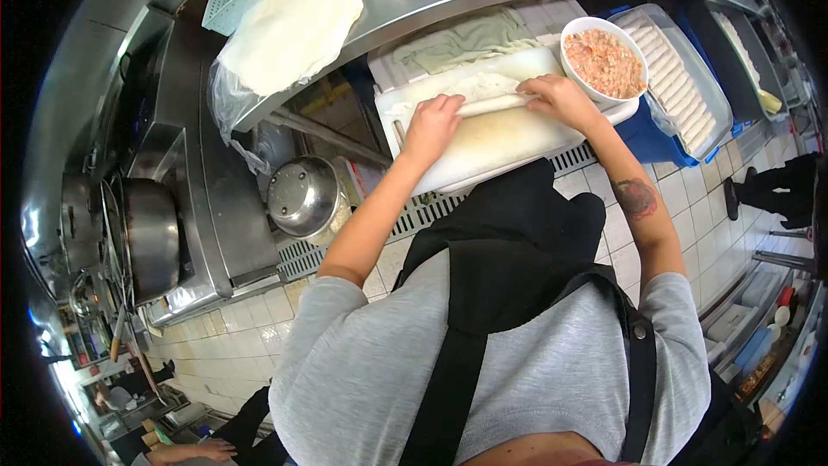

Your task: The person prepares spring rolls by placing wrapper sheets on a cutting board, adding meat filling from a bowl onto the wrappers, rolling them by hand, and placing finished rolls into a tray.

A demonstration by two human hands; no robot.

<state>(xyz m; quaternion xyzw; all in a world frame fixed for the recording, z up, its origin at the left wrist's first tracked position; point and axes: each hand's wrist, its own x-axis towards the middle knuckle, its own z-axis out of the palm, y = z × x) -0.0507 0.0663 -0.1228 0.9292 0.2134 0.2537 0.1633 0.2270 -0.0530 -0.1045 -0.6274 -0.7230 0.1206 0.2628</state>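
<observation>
Roll (493, 105): on the board (536, 61), between the left fingers (446, 104) and right fingers (536, 89); probably light, soft, easily torn, best held gently at its 2 ends.
Left fingers: half curled over 1 end, grip unclear.
Right fingers: bent at the other, grip unclear.
Bowl (599, 23): just beyond the right fingers, holding filling (605, 62).
Box (712, 79): farther right, with rolls (668, 75).

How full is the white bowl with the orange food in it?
Looks mostly full: chunky orange food spreads nearly to the edge of the white bowl, hiding its bottom.
</observation>
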